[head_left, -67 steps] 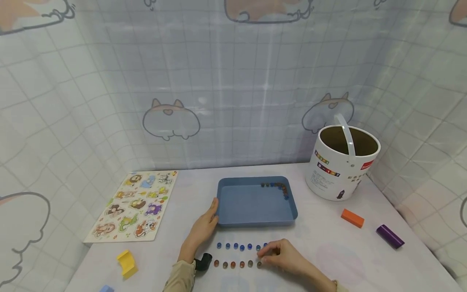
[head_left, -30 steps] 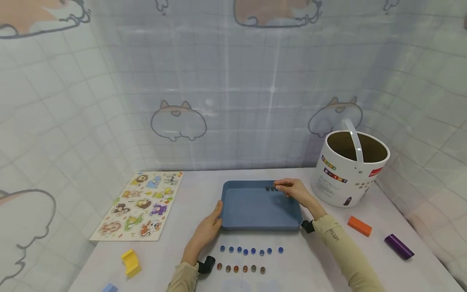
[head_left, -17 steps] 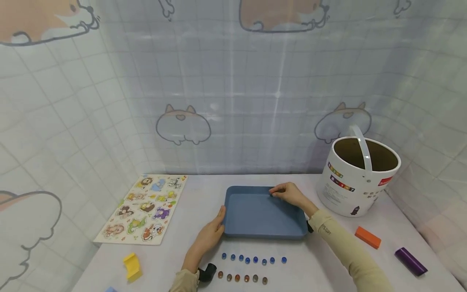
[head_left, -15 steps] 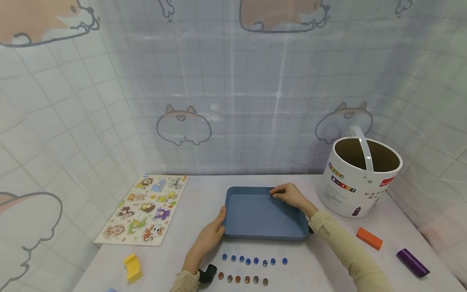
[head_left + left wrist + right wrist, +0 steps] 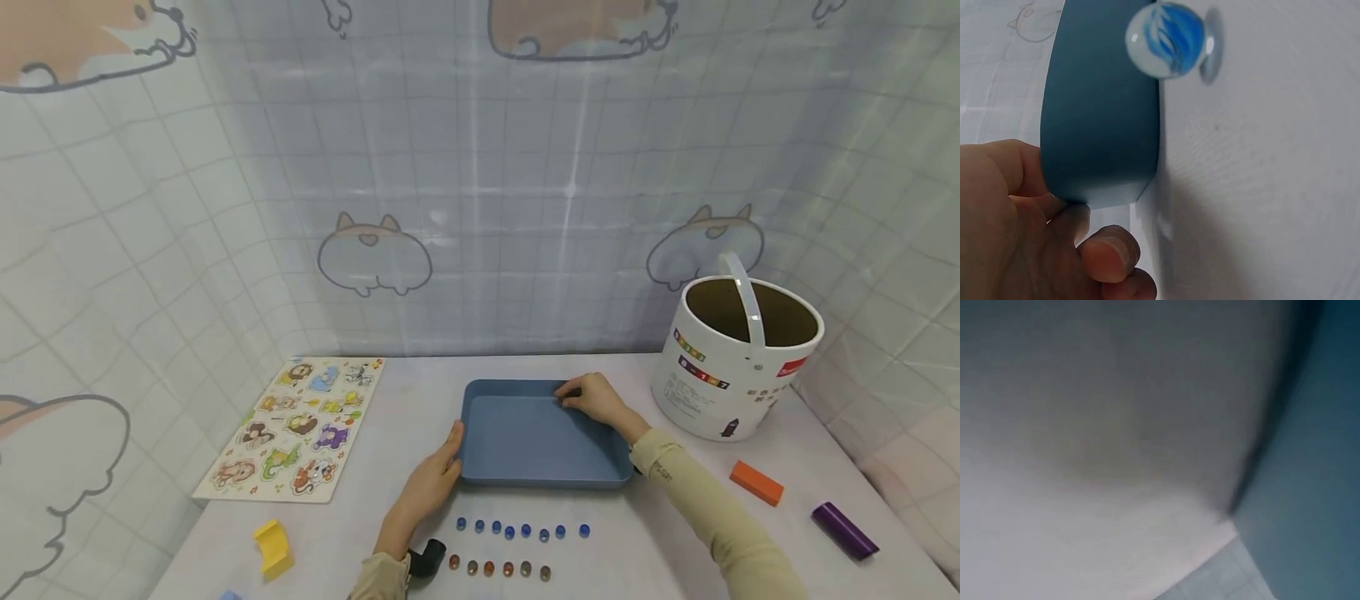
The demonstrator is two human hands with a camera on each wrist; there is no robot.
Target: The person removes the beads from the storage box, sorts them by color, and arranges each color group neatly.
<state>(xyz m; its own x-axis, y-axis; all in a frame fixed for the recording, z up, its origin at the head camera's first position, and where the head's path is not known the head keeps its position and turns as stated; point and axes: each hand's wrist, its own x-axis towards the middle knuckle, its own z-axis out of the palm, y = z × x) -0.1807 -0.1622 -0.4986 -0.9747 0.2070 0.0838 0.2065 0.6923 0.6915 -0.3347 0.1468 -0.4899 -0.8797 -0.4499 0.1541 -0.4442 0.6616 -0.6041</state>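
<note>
A blue-grey tray lies on the table. My left hand grips its left end; the left wrist view shows fingers bent against the tray's corner. My right hand reaches over the tray's right side, its thumb and index finger pinching a marble, mostly hidden, by the far wall. That hand also hides the marbles along the far right corner. In front of the tray run two rows: blue marbles and, nearer me, brown and grey marbles. A blue-swirled marble is close up in the left wrist view.
A white bucket with a handle stands at the back right. Before it lie an orange block and a purple block. An animal puzzle board is on the left, with a yellow block nearer me.
My right hand has moved from the end of the marble rows up to the tray's far wall, then slightly left along it. My left hand has stayed on the tray.
</note>
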